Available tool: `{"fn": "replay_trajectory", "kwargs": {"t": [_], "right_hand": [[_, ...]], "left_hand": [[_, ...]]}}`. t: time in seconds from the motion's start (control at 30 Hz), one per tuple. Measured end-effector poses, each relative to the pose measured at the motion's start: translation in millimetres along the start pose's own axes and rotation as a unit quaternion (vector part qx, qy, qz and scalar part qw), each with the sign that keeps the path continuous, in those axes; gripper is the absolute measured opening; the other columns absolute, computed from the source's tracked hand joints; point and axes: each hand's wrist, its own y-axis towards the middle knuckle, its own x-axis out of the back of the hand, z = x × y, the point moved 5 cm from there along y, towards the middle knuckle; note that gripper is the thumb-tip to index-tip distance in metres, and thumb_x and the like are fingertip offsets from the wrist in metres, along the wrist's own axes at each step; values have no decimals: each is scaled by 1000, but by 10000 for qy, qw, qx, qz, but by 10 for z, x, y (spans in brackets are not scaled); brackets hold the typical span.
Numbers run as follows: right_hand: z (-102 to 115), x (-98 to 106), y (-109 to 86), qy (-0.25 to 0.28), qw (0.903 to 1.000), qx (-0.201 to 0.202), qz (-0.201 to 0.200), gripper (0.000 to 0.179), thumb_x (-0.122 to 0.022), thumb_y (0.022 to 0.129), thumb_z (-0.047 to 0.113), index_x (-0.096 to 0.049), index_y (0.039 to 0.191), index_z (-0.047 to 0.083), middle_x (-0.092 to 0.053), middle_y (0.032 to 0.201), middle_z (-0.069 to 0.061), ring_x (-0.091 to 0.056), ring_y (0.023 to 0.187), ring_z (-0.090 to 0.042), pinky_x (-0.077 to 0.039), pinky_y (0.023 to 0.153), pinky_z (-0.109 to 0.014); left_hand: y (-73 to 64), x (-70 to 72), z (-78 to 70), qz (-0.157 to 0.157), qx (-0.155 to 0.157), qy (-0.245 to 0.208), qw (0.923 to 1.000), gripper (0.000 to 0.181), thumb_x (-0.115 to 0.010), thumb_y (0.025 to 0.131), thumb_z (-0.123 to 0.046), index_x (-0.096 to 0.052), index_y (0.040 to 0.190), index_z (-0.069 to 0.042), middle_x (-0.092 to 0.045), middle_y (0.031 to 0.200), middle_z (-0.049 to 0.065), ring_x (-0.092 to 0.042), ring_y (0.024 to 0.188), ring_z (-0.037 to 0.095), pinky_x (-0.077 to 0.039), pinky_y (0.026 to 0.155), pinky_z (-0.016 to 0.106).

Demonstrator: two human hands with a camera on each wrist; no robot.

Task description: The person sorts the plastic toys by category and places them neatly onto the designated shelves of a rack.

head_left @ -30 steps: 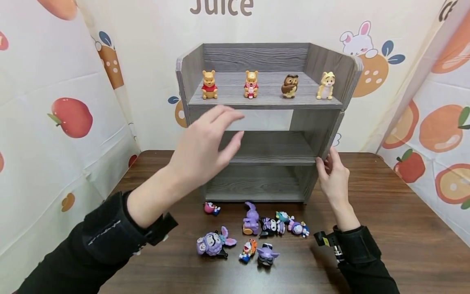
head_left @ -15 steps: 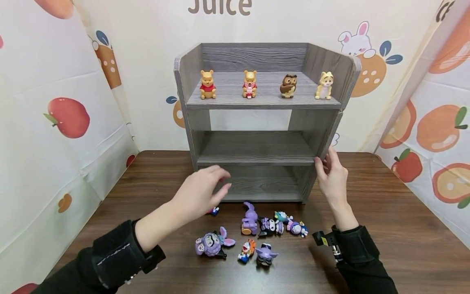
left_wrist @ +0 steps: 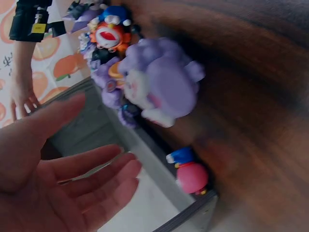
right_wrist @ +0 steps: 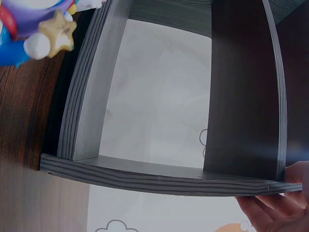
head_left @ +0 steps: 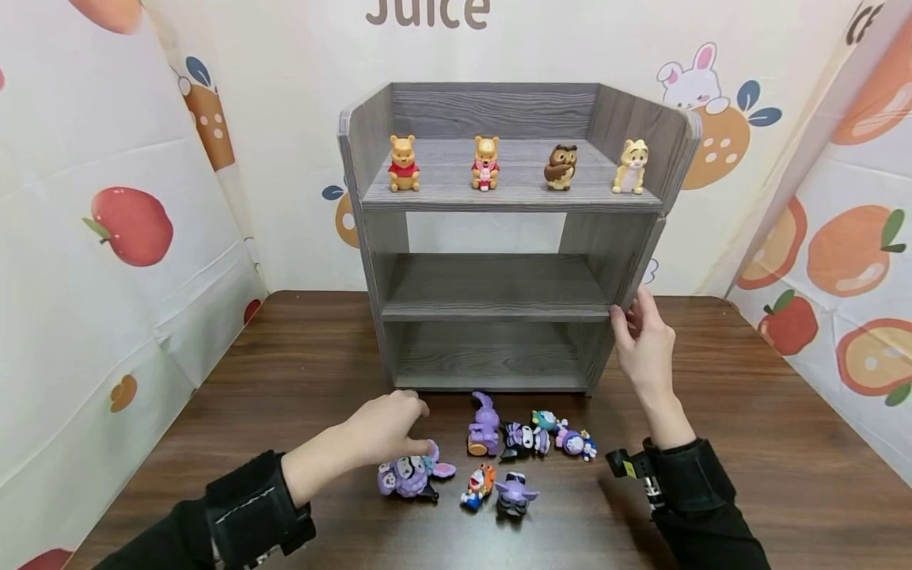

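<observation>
My left hand [head_left: 381,431] reaches low over the table with fingers extended, thumb apart, holding nothing. A small pink-and-blue figurine [left_wrist: 192,178] lies near its fingertips beside the shelf's bottom edge; in the head view the hand hides it. Just under the thumb is a larger purple figurine with long ears [head_left: 408,475]. My right hand [head_left: 647,348] grips the right side panel of the grey wooden shelf [head_left: 492,310], thumb on one face and fingers round the other. On the top board stand two yellow bear figurines, an owl figurine [head_left: 560,168] and a pale yellow figurine [head_left: 630,168].
Several more figurines lie in front of the shelf: a purple one with a raised tail [head_left: 484,431], a black-and-purple one [head_left: 526,439], an orange-and-blue one [head_left: 478,487] and a purple winged-looking one [head_left: 515,496]. Fruit-printed cloth [head_left: 306,158] hangs behind and at both sides.
My left hand has come down from in front of the top board to the table beside the shelf's lower left corner. My right hand keeps its place on the side panel.
</observation>
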Motion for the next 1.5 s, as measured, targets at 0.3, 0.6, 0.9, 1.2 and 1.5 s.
{"fn": "replay_trajectory", "kwargs": {"t": [0.3, 0.6, 0.9, 1.2, 1.5], "right_hand": [[-12, -4, 4, 52, 10000, -44, 11, 43, -52, 87, 3, -45, 129, 8, -57, 107, -25, -58, 91, -37, -46, 68, -43], [-9, -1, 6, 50, 10000, -7, -11, 43, -52, 86, 2, -46, 128, 8, -58, 106, -25, -58, 90, -36, -46, 68, -40], [-10, 2, 7, 15, 10000, -18, 6, 43, -52, 86, 2, -45, 128, 8, -58, 106, -25, -58, 90, -37, -46, 67, -41], [-8, 1, 20, 0, 10000, 6, 11, 44, -52, 87, 3, -45, 129, 9, -57, 107, -25, -58, 90, -37, -46, 67, -36], [-13, -4, 19, 35, 10000, 10, 28, 45, -52, 87, 3, -44, 130, 10, -57, 108, -25, -57, 91, -37, -46, 68, -38]], "left_hand": [[-43, -189, 72, 865, 341, -105, 9956, 40, -80, 59, -37, -50, 61, -10, -43, 63, -2, -36, 57, 11, -30, 47, 29], [-44, -286, 70, 1084, 276, -150, 9936, 39, -81, 56, -37, -58, 67, -9, -46, 64, -6, -38, 58, 9, -33, 49, 26], [-36, -300, 44, 1078, 101, -350, 9935, 34, -82, 56, -31, -61, 67, -8, -48, 62, -6, -40, 54, 7, -36, 48, 24], [-58, -266, 51, 716, -132, -454, 9963, 31, -83, 56, -28, -55, 52, -14, -44, 58, -8, -36, 57, 7, -33, 47, 23], [-10, -269, 121, 321, -213, -924, 9950, 33, -81, 59, -23, -66, 80, -2, -56, 71, -1, -46, 62, 9, -40, 54, 25]]}}
